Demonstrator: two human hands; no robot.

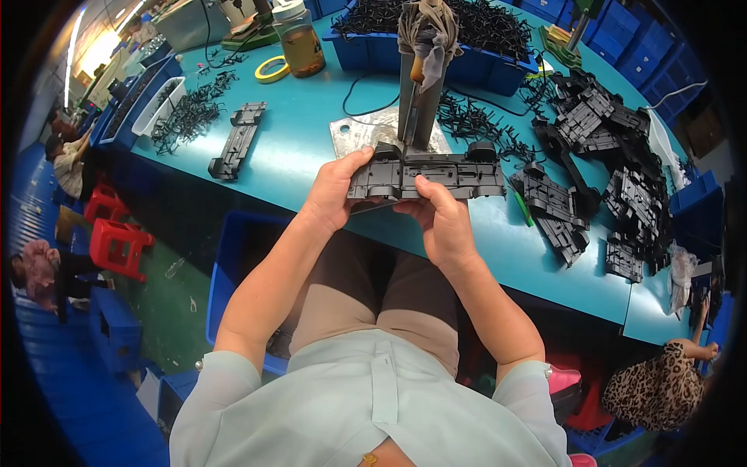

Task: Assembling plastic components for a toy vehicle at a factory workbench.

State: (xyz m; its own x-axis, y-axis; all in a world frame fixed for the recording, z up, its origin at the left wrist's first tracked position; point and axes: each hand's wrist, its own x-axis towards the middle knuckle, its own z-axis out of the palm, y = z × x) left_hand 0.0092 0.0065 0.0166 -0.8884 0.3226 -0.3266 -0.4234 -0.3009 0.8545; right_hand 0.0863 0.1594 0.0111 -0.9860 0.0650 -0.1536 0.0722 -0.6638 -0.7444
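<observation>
Between my two hands is a black plastic toy-car chassis (447,176), held level at the table's near edge. My left hand (336,183) grips its left end, thumb on top and fingers hidden beneath. My right hand (443,218) holds the near edge right of the middle, its thumb pressed on the upper face. Just behind the chassis rises an upright metal post (421,109) on a metal base plate (354,134). A thin metal rod (412,117) runs down in front of the post to the chassis; whether it touches cannot be made out.
A similar chassis (238,140) lies alone at left; many more are heaped (634,179) at right beside a green pen-like tool (521,208). Small black parts fill a blue bin (490,74) behind the post. A jar (299,43) and yellow tape roll (271,70) stand far left. Other people sit nearby.
</observation>
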